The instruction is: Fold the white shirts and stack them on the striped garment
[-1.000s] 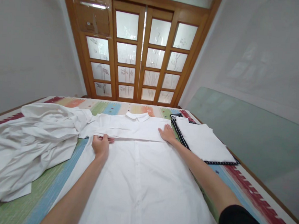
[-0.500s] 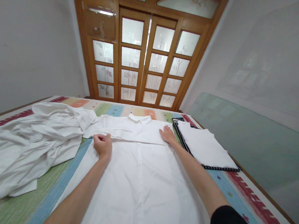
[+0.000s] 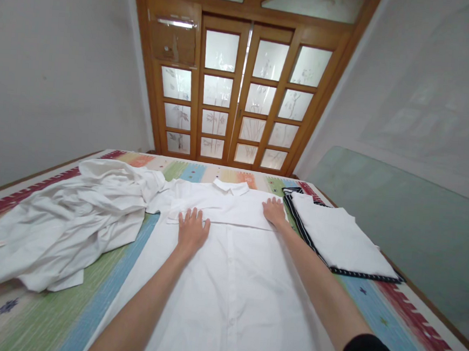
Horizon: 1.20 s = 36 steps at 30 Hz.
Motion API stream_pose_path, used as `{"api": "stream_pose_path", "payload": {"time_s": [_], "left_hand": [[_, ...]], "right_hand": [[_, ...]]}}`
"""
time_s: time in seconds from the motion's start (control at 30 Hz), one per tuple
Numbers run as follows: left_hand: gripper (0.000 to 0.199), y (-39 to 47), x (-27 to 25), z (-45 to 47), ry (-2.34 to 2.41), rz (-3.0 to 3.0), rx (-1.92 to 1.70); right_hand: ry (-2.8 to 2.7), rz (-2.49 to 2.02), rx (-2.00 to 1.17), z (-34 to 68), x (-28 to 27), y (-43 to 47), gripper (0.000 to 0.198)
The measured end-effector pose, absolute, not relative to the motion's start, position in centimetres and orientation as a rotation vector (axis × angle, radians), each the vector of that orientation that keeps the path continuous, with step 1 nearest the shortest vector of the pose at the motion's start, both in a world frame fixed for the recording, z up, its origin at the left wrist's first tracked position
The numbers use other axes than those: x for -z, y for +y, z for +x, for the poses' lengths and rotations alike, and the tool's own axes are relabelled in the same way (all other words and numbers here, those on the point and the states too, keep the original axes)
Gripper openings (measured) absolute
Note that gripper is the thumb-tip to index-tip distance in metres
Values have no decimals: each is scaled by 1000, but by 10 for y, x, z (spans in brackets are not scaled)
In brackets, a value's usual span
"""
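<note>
A white collared shirt (image 3: 230, 283) lies spread front side up, its collar at the far end and its button strip running toward me. A sleeve lies folded across the chest, its lower edge making a line from side to side. My left hand (image 3: 193, 229) rests flat on the left part of this fold, fingers spread. On the fold's right end, near the shirt's edge, my right hand (image 3: 274, 211) lies with its fingers stretched out. Neither hand grips the cloth.
A rumpled heap of white clothes (image 3: 72, 222) lies on the left, touching the shirt. To the right is a folded white garment (image 3: 339, 238) on black-and-white striped cloth. Beneath is a colourful striped bedsheet (image 3: 103, 295). Wooden glass-paned doors (image 3: 241, 89) stand beyond, with a pale green headboard (image 3: 398, 210) at right.
My left hand has let go of the sleeve edge, opened from a closed grip and moved inward onto the fold. My right hand stays on the right end. The view has shifted slightly.
</note>
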State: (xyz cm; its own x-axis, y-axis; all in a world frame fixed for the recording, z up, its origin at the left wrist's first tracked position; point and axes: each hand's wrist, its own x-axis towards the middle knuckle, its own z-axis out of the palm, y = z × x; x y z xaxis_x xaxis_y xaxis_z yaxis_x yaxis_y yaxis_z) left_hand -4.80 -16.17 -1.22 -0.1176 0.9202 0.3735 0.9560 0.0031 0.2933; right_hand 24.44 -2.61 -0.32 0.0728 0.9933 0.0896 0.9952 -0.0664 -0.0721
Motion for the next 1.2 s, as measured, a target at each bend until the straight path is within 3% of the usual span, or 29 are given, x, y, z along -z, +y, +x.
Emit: {"api": "stream_pose_path", "payload": {"time_s": [0.37, 0.63, 0.77, 0.93, 1.2], "left_hand": [[53, -165, 1, -47, -2310, -1907, 555], [48, -160, -15, -90, -2470, -1478, 719], [41, -144, -24, -120, -2604, -1546, 692], [36, -120, -33, -138, -2718, -1565, 973], [27, -102, -26, -144, -2446, -1524, 1387]], "right_hand": [[-2476, -1769, -218, 147, -1, -70, 62], [-2419, -1854, -208, 156, -2, -84, 63], [-2369, -1858, -178, 154, 0, -85, 60], [-2305, -1801, -114, 154, 1, -89, 54], [-2081, -1807, 122, 152, 0, -92, 46]]}}
